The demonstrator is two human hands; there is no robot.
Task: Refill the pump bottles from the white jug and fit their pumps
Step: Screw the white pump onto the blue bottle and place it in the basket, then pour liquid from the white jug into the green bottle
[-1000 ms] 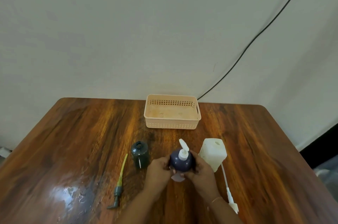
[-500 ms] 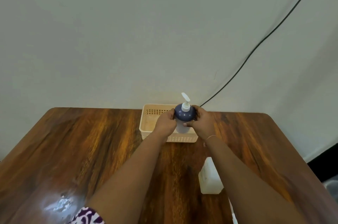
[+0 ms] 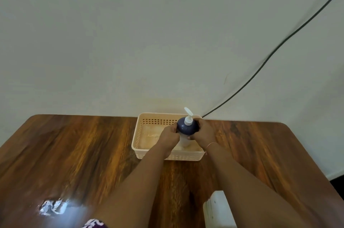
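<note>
pump bottle (image 3: pixel 187 128), dark blue with white pump fitted, upright inside the beige basket (image 3: pixel 137 140) at the far edge of the wooden table (image 3: pixel 74 153). left hand (image 3: pixel 169 134) and right hand (image 3: pixel 203 131) each curled closed around its sides. white jug (image 3: pixel 217 209) near the front edge, partly hidden by the right forearm.

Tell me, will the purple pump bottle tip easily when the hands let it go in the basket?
Probably somewhat: the purple pump bottle looks tall and wider at its top. The basket walls look low, so they may catch only its base. Both hands, left and right, steady it.
</note>
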